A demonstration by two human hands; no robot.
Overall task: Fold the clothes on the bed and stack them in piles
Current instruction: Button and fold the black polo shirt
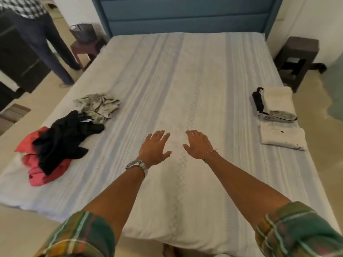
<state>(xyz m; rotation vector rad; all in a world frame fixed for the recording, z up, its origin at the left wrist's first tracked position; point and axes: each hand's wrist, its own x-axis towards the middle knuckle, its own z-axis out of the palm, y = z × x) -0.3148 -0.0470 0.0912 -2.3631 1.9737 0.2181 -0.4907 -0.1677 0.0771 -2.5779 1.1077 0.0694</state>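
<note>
Both my hands reach out over the middle of the bed (185,80), fingers spread and holding nothing: my left hand (155,147) with a wristwatch, my right hand (198,145) with a thin bracelet. To the left lies a heap of unfolded clothes: a crumpled grey-green garment (98,106), a black garment (65,138) and a red garment (39,167) partly under the black one. At the bed's right edge sit folded clothes: a stack with a white piece on top (276,102) and a separate folded white piece (282,138).
A blue headboard (185,13) stands at the far end. Dark side tables flank the bed, left (87,47) with a basket on it, right (297,58). A person's legs (46,43) stand on the floor at the far left.
</note>
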